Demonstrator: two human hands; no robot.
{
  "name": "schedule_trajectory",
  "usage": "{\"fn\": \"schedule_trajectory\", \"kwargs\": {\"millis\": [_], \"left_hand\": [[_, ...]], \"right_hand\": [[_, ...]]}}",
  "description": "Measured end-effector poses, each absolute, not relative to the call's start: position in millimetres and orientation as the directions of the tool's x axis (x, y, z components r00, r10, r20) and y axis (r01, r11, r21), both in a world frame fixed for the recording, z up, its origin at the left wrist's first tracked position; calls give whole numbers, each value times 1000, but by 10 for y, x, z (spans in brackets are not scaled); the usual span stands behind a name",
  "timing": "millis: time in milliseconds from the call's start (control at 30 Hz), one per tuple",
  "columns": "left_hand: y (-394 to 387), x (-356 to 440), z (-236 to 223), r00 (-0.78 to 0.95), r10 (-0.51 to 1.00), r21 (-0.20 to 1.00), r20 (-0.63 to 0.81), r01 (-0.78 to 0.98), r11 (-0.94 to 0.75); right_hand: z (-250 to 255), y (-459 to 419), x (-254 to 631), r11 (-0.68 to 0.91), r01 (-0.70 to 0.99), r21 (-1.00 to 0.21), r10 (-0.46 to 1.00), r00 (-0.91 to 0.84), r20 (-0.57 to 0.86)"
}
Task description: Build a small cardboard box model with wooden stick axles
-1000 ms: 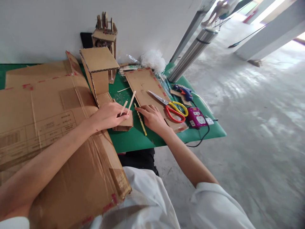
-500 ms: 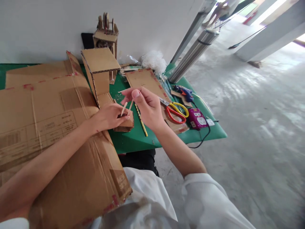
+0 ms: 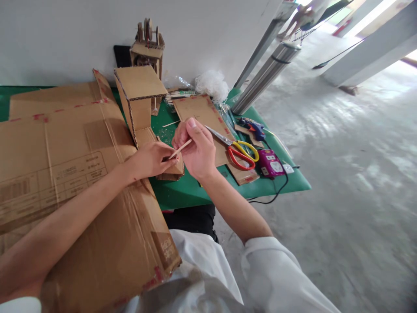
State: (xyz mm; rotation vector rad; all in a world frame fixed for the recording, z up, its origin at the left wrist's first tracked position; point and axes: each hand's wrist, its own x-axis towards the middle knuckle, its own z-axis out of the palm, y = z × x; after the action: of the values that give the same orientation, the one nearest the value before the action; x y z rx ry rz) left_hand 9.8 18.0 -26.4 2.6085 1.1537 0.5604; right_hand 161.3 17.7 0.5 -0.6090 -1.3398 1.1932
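A thin wooden stick (image 3: 181,148) slants between my two hands. Its lower end meets the pinched thumb and fingers of my left hand (image 3: 152,160). My right hand (image 3: 197,148) is curled with its fingers closed at the stick's upper part; the fingertips are partly hidden behind the stick. Just under my left fingers sits a small cardboard box (image 3: 172,174), partly covered by the hand. It adjoins a taller cardboard structure (image 3: 141,84) with a flat top panel.
Scissors (image 3: 243,154) with red and yellow handles lie on a cardboard sheet (image 3: 195,108), right of my hands. A blue glue gun (image 3: 253,127) and a purple power box (image 3: 271,163) with a cord are farther right. A large cardboard box (image 3: 74,143) covers the left side.
My right hand has moved left and down, closing its fingers nearer my left hand. Two stick pieces showed between the hands before; one shows now. The pencil is now mostly hidden behind my right hand.
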Motion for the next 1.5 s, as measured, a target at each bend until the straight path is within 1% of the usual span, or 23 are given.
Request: {"fn": "schedule_trajectory", "kwargs": {"millis": [167,300,400,467,533,667,800,967,1167,1400,1500], "left_hand": [[196,60,-318,628,724,389,284,615,-686],[181,48,-312,643,719,418,263,596,-685],[163,25,-300,682,680,478,268,519,-709],[154,-13,-321,718,636,487,283,463,-740],[151,-65,-383,747,601,455,284,447,-770],[165,-160,-564,742,647,436,175,531,-726],[177,-192,-632,725,675,416,136,576,-704],[175,-187,-598,723,672,403,161,574,-713],[194,-170,-633,724,668,412,173,563,-716],[218,-182,-648,735,648,436,198,526,-730],[229,-197,-651,745,630,451,218,495,-742]], "right_hand": [[-32,157,1584,349,-276,-896,897,-179,404],[-50,127,1566,313,-379,-871,896,-185,403],[-80,128,1550,297,-464,-835,889,-185,420],[-101,146,1537,274,-480,-834,885,-212,413],[-118,173,1526,249,-470,-847,891,-231,391],[-155,220,1523,227,-463,-857,896,-246,370],[-186,229,1505,233,-400,-886,907,-239,346],[-161,226,1434,259,-346,-902,929,-168,331],[-163,205,1434,276,-421,-864,917,-153,368],[-176,253,1412,258,-273,-927,931,-186,314],[-168,296,1387,240,-265,-934,932,-206,298]]}}
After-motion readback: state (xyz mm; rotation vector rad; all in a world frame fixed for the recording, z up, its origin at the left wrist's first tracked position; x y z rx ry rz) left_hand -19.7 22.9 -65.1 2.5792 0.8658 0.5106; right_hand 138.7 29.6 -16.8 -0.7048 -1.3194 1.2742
